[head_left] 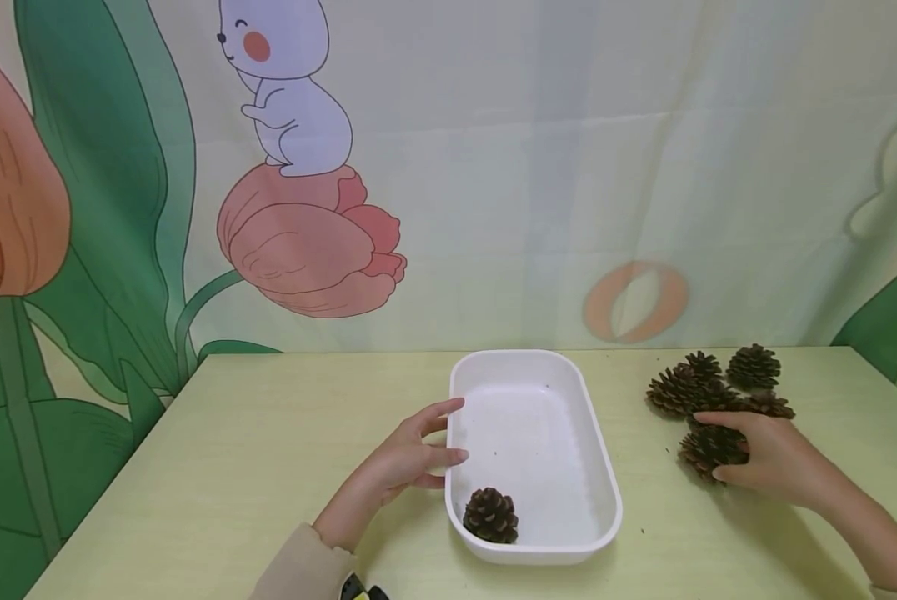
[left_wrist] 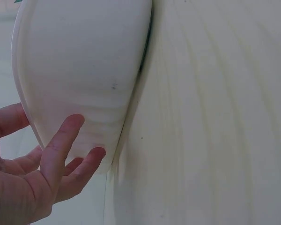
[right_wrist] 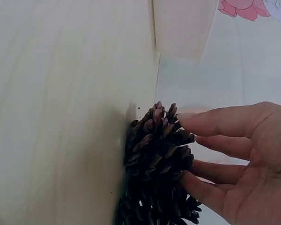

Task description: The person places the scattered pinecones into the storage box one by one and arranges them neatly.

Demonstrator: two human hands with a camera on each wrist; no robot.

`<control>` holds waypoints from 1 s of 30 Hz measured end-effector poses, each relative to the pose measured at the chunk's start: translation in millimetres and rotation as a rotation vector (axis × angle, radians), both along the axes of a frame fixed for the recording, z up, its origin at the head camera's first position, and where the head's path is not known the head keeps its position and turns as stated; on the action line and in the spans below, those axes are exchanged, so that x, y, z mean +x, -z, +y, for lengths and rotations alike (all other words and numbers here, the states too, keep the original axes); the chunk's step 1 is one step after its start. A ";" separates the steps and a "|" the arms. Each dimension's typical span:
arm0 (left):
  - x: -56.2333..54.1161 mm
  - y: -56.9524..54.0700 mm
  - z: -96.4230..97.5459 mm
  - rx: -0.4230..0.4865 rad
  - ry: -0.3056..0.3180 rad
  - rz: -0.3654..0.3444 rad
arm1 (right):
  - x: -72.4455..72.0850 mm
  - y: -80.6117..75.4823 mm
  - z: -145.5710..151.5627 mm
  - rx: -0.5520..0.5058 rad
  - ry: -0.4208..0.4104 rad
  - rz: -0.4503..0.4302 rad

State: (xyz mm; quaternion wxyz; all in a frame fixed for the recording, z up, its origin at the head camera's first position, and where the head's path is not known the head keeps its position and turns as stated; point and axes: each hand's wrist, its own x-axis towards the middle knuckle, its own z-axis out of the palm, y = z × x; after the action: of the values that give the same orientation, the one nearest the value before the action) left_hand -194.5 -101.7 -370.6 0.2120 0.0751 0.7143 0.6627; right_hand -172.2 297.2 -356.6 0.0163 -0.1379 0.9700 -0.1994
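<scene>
A white plastic tray stands on the table, with one brown pinecone in its near left corner. My left hand holds the tray's left side, some fingertips over the rim. In the left wrist view, other fingers lie against the outer wall. To the right of the tray, my right hand pinches a pinecone at the near edge of a cluster. The right wrist view shows the thumb and fingers around that pinecone, close beside the tabletop.
Several more pinecones are bunched behind my right hand, and another pinecone sits at the back right. A printed curtain hangs along the table's far edge. Small dark crumbs dot the pale wooden table.
</scene>
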 end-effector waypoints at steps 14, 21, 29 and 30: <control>-0.1 -0.3 0.3 0.004 0.001 -0.002 | -1.5 3.0 -0.9 0.012 0.064 0.106; 0.6 -0.1 -0.9 0.007 0.001 0.004 | -1.5 3.4 -9.5 0.062 0.046 0.071; 0.0 1.2 -0.5 0.009 0.004 0.002 | -0.8 5.4 -14.7 0.033 -0.005 0.112; 0.1 1.1 -0.5 0.010 0.004 0.002 | -0.2 6.0 -15.6 0.026 -0.014 0.121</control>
State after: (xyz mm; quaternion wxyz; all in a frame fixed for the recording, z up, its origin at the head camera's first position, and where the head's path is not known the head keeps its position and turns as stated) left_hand -194.5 -102.2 -371.7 0.2124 0.0782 0.7111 0.6657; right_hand -172.4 281.6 -362.5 -0.0391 -0.1560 0.9708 -0.1781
